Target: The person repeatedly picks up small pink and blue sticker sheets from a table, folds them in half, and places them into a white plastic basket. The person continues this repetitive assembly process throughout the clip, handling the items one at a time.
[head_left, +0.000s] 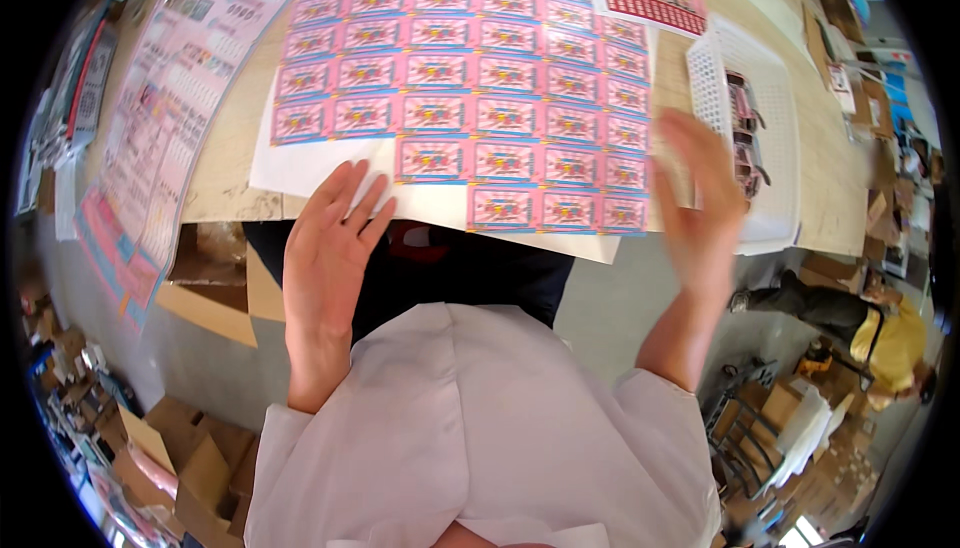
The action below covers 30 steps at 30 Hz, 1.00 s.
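Rows of pink printed labels [435, 113] with blue edges cover a large white sheet [285, 170] on the table. Fewer labels lie in the two nearest rows, so white paper shows at the near left. My left hand [330, 238] rests at that near left edge, fingers stretched out and nothing in them. Over the right edge of the labels, beside a white basket [708, 73], hovers my right hand [705, 198]. It is blurred by motion, but its thumb stands apart from the fingers and I see nothing between them.
Pink printed sheets [165, 98] hang over the table's left side. A red patterned strip [655, 10] lies at the far right. Pink and dark items [745, 133] sit in the basket. An open carton [215, 278] stands below the table; a person in yellow [890, 343] is off right.
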Available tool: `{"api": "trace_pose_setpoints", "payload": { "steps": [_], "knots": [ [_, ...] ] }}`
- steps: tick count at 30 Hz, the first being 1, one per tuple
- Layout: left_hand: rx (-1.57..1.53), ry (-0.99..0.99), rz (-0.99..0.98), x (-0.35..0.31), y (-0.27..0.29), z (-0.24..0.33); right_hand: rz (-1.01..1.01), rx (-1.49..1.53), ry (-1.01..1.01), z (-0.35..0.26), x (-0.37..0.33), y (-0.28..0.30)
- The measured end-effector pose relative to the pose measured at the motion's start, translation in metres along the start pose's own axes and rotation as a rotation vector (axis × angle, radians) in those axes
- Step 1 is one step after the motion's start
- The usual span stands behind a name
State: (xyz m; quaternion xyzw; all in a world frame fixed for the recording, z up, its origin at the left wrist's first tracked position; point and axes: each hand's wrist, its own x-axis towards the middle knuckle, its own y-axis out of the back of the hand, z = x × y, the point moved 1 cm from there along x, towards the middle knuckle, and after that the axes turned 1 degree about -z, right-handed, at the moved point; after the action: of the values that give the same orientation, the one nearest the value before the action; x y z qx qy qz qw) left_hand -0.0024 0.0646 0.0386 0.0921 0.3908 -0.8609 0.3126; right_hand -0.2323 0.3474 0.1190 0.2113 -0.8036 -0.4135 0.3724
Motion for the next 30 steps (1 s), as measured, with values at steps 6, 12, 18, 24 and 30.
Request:
{"api": "trace_pose_setpoints", "payload": {
  "steps": [6,12,18,24,30],
  "knots": [
    [0.005,0.150,-0.135,0.016,0.004,0.018,-0.204,0.176,0.106,-0.013,0.015,-0.127],
    [-0.029,0.289,-0.197,0.024,0.016,0.027,-0.252,-0.023,0.206,-0.018,0.015,-0.173],
    [0.193,0.307,-0.162,0.036,0.015,0.030,-0.233,-0.062,0.206,-0.017,0.012,-0.179],
    [0.500,0.270,-0.202,0.051,0.002,0.017,-0.245,-0.110,0.216,-0.024,0.015,-0.176],
    [0.698,0.096,-0.114,0.058,-0.019,-0.026,-0.258,-0.127,0.216,-0.024,0.016,-0.179]
  ]
}}
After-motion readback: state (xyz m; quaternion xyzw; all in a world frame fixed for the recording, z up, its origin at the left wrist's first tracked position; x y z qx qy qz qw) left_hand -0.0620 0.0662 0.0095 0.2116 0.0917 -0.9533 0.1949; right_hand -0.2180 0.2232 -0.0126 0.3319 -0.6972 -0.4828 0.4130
